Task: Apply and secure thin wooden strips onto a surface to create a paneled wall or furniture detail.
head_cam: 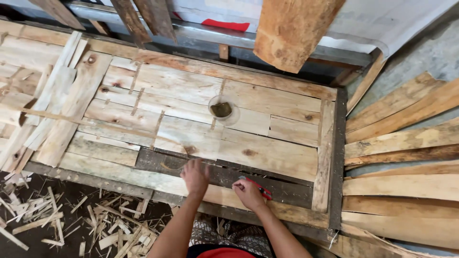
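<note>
Head view: left hand (195, 176) lies flat, fingers spread, on a dark plank (224, 174) at the bench (334, 191) front edge. Right hand (248, 193) has fingers clenched round a red-handled tool (260, 189), prob. a cutter, tip touching the plank. Risk: tool skids on rough grain twd the left hand. Pale knotty boards (201, 95), splintery offcuts (95, 224) on floor.

— Where are the two hands?

— Both bare forearms reach forward from the bottom edge. The left hand (195, 176) lies palm down, fingers (192, 165) together and pointing away. The right hand (247, 192) sits just beside it — curled into a closed grip, knuckles up.
</note>
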